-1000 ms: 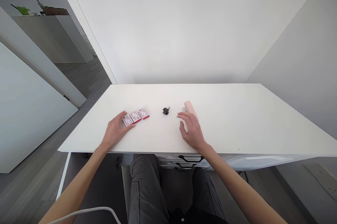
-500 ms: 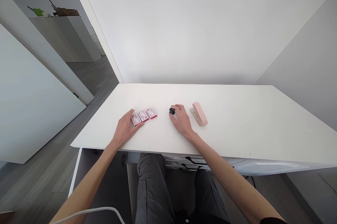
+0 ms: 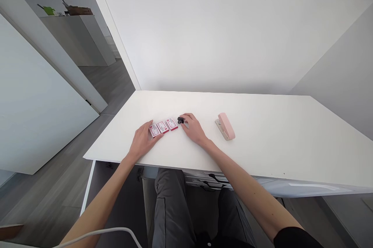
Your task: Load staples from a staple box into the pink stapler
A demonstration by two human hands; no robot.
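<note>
Three small red-and-white staple boxes (image 3: 162, 126) lie in a slanting row on the white tabletop. My left hand (image 3: 141, 141) curls round the leftmost box, with the forefinger at its far side and the thumb at its near side. Just right of the row, my right hand (image 3: 194, 130) pinches a small black staple remover (image 3: 180, 120) between thumb and fingers. It sits close beside the rightmost box, with a narrow gap between them. Farther right, apart from both hands, a pink stapler (image 3: 226, 126) with a cream base lies at an angle.
The white tabletop (image 3: 271, 135) meets a white wall (image 3: 210, 38) at the back. Below the front edge are drawers with black handles (image 3: 218, 178). A white cable (image 3: 107, 231) crosses near my left forearm. An open doorway at the left shows a grey cabinet (image 3: 72, 38).
My right hand has slid left with the staple remover, up beside the row of boxes. My left hand keeps its hold at the leftmost box. The whole view has shifted slightly.
</note>
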